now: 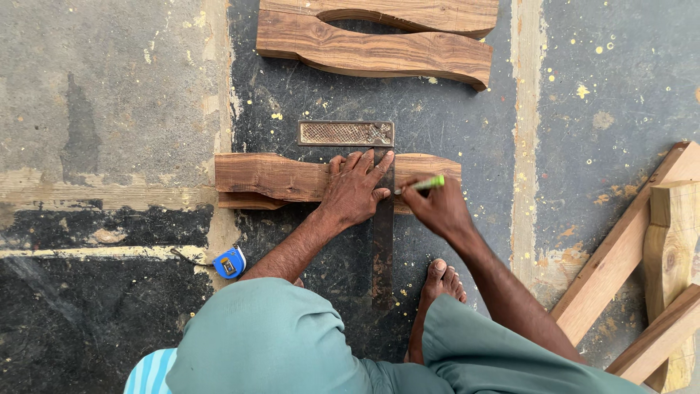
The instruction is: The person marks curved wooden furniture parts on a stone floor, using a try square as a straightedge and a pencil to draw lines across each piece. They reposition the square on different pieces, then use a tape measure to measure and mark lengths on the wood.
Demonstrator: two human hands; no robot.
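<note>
1. On a paint-flecked concrete floor [109, 109], the fingers of the left hand [355, 191] lie spread and flat, pressing the steel blade of a try square [382, 241] down across a shaped wooden piece [273, 177]; the hand grips nothing, it only bears down.

2. Just beside it, the right hand [440, 209] is curled closed around a green pencil [426, 184], pinched between thumb and fingers, its tip pointing left to the blade's edge over the wood.

3. The try square's patterned stock [345, 133] sits against the far edge of the wooden piece, and its dark, rust-marked blade runs back toward the person, crossing the wood at a right angle.

4. The wooden piece lies flat and lengthwise across the floor at the centre of the view, its near edge cut in a curve at the left end; both hands rest upon its right half.

5. Behind the hands, a bare foot [442, 281] is planted on the floor near the blade's end, and grey-green trousers [270, 335] fill the bottom of the view.

6. A blue tape measure [230, 263] lies on the floor to the left, well apart from the work.

7. Two more curved wooden pieces [372, 51] lie side by side at the top of the view.

8. A stack of lighter timber [642, 270] leans in at the right edge.
</note>
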